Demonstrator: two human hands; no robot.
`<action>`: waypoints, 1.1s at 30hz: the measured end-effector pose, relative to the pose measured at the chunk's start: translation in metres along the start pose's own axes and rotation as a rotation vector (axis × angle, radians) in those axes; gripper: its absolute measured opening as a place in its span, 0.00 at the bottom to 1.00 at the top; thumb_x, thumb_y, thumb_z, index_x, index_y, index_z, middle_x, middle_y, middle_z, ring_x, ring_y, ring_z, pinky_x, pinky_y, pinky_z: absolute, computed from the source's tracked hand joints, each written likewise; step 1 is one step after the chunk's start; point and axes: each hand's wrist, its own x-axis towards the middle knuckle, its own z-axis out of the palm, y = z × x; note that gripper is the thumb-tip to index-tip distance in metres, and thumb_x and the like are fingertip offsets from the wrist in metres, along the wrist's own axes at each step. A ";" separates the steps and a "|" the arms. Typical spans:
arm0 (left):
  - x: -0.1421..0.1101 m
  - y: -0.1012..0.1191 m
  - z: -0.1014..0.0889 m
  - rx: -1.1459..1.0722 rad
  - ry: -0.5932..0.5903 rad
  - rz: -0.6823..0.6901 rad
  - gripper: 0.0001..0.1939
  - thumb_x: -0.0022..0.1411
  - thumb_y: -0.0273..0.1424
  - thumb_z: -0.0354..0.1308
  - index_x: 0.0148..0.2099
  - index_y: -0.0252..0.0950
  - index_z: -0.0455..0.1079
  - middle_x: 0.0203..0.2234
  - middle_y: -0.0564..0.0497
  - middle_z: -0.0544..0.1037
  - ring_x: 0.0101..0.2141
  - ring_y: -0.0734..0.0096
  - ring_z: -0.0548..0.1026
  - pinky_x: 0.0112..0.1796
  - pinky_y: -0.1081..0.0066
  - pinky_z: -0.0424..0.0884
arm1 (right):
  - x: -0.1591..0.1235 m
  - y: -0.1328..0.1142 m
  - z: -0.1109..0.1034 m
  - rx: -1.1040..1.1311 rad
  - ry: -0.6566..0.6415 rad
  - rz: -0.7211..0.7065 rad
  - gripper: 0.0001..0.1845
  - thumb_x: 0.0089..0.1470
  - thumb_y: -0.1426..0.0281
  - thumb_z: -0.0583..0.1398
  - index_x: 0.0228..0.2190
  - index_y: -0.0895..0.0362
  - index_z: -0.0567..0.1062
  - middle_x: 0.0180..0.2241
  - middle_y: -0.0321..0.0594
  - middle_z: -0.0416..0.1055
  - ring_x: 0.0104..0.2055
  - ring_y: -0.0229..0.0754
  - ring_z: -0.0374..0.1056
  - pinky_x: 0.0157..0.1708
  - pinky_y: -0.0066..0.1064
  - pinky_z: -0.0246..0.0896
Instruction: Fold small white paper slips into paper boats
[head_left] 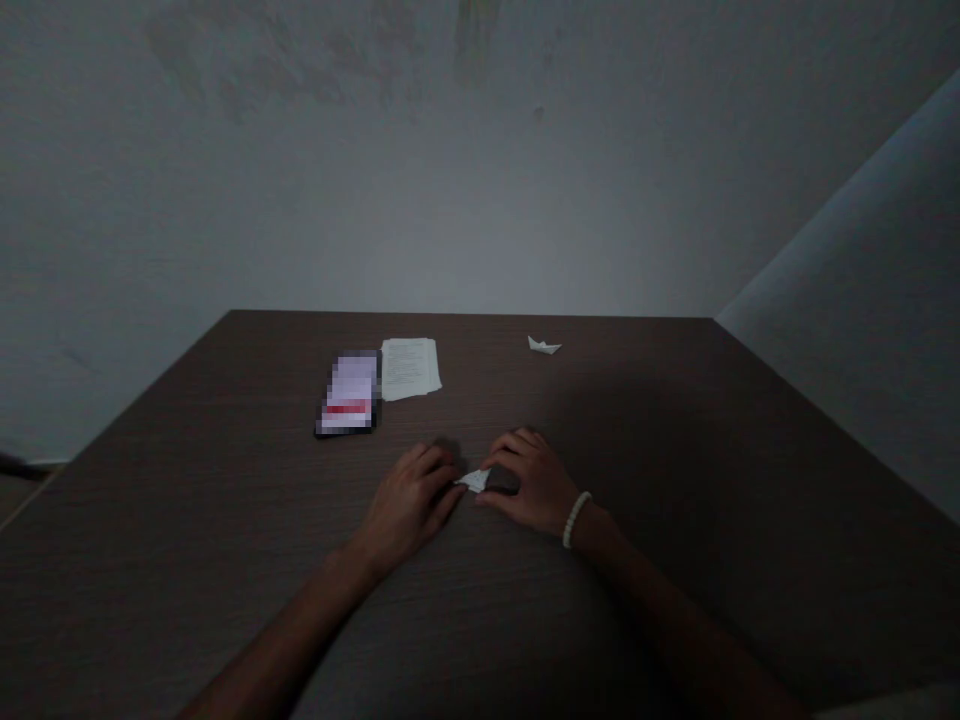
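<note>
Middle of the desk, toward my edge: both hands are down and close together. A folded white paper (474, 481), small and pointed, lies between them on the dark wood-grain tabletop (225, 590). My left hand (414, 497) is curled, with its fingers at the paper's left end. My right hand (529, 483) arches over the right end, with a bead bracelet (576, 519) on the wrist.

Grip is narrow on both sides, hands nearly meeting around the paper. Can't tell from this view whether either hand is pinching it or only touching it. There's a dark patch (502, 481) just under my right hand, beside the paper. Can't tell if it's a small object or shadow.

Farther out on the desk, a phone (346, 392) lies flat, screen pixelated. A sheet of printed paper (410, 368) sits just beside it on the right. A small white paper boat (544, 346) sits well apart from both, near the far edge, right of the sheet.
</note>
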 end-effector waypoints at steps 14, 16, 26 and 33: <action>0.002 0.001 0.000 -0.042 -0.019 -0.028 0.07 0.66 0.30 0.53 0.40 0.36 0.72 0.38 0.46 0.73 0.41 0.61 0.67 0.42 0.61 0.68 | 0.000 -0.002 -0.003 -0.018 -0.015 0.042 0.14 0.48 0.62 0.68 0.34 0.55 0.74 0.40 0.39 0.69 0.44 0.45 0.62 0.45 0.39 0.55; 0.001 0.001 0.001 -0.043 -0.022 -0.028 0.07 0.65 0.30 0.53 0.40 0.35 0.72 0.38 0.46 0.72 0.41 0.61 0.67 0.43 0.60 0.68 | 0.001 -0.003 -0.003 -0.006 -0.015 0.049 0.15 0.47 0.62 0.69 0.34 0.55 0.73 0.39 0.39 0.69 0.44 0.45 0.62 0.45 0.38 0.55; 0.003 0.002 0.000 -0.095 -0.030 -0.034 0.06 0.65 0.29 0.52 0.39 0.35 0.70 0.37 0.47 0.71 0.40 0.62 0.67 0.42 0.60 0.67 | 0.000 -0.004 -0.003 0.002 -0.012 0.048 0.15 0.47 0.62 0.69 0.34 0.54 0.74 0.40 0.39 0.69 0.45 0.45 0.62 0.45 0.38 0.55; 0.003 0.003 0.001 -0.075 -0.022 -0.072 0.04 0.64 0.29 0.54 0.38 0.35 0.68 0.37 0.47 0.71 0.40 0.61 0.66 0.41 0.61 0.66 | 0.001 -0.005 -0.004 -0.002 -0.027 0.058 0.15 0.46 0.62 0.69 0.34 0.54 0.73 0.40 0.38 0.69 0.45 0.44 0.62 0.45 0.38 0.55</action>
